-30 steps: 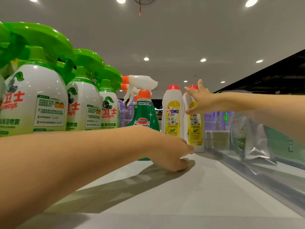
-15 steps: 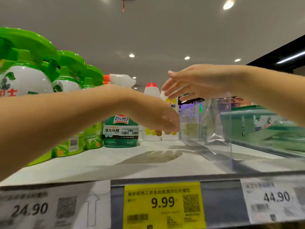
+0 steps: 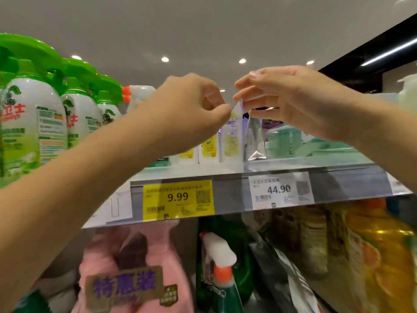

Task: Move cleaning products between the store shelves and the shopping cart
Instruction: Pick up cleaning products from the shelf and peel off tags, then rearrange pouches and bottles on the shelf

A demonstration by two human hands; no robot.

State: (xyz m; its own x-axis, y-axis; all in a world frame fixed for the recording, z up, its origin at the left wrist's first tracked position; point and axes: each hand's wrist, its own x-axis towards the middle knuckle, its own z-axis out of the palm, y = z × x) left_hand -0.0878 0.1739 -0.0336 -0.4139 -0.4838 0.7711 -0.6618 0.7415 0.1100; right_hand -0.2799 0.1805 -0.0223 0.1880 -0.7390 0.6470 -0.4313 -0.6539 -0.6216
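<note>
Both my hands are raised in front of the top shelf (image 3: 352,179) and neither holds anything. My left hand (image 3: 191,105) has its fingers curled, thumb tip against the index finger. My right hand (image 3: 293,102) has relaxed, spread fingers, close to the top of a clear plastic divider (image 3: 255,141). Behind the hands stand white bottles with yellow labels (image 3: 208,145). My left arm mostly hides a spray bottle with a white and orange trigger (image 3: 137,93). White spray bottles with green caps (image 3: 33,123) fill the shelf's left side. No shopping cart is in view.
Price tags reading 9.99 (image 3: 178,197) and 44.90 (image 3: 277,190) hang on the shelf's front edge. On the shelf below are a pink pack (image 3: 130,267), a green spray bottle (image 3: 221,272) and orange-yellow bottles (image 3: 383,256). Pale green boxes (image 3: 284,141) lie right of the divider.
Both hands have drawn back from deep on the shelf and risen. My view has dropped, so the price strip and the lower shelf now show. My left hand's fingers have curled.
</note>
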